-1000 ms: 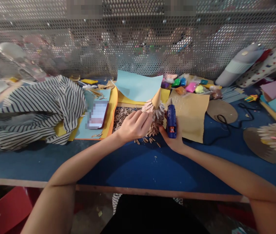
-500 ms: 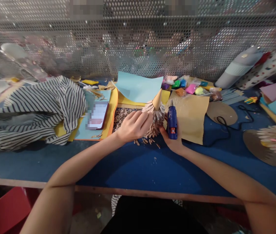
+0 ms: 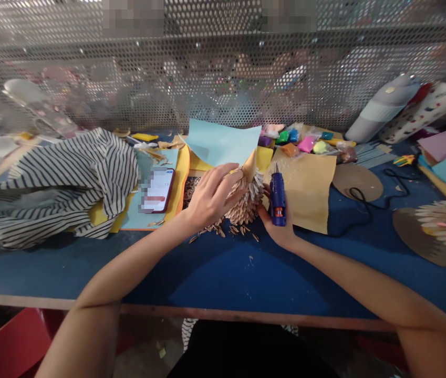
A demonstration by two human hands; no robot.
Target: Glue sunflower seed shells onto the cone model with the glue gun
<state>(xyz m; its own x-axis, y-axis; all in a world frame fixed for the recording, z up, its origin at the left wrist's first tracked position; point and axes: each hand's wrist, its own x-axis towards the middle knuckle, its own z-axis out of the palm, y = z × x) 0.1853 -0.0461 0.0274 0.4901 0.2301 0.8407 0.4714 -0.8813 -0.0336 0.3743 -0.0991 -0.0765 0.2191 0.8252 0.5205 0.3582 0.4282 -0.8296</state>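
Observation:
A paper cone (image 3: pixel 250 167) stands in the middle of the table, its bare tan tip pointing up. Overlapping pale, husk-like pieces (image 3: pixel 244 210) cover its lower part. My left hand (image 3: pixel 210 198) curves round the cone's left side, fingers against it; whether a small piece is under the fingertips is hidden. On the other side, my right hand (image 3: pixel 281 232) holds a blue glue gun (image 3: pixel 278 199), nozzle up, and its fingers reach to the cone's right side. Loose husk pieces (image 3: pixel 215 230) lie around the cone's base and behind my left hand.
Left are a phone (image 3: pixel 158 190) on coloured paper and a striped cloth (image 3: pixel 69 178). Behind are blue paper (image 3: pixel 225 143) and bagged coloured clay (image 3: pixel 307 143). Right are tan paper (image 3: pixel 311 184), a black cord (image 3: pixel 368 210), a cardboard disc (image 3: pixel 359 182) and a bottle (image 3: pixel 382 110).
My left hand has shifted slightly left and its fingers have spread more along the cone, showing more of its husk-covered side. My right hand and the glue gun have barely moved.

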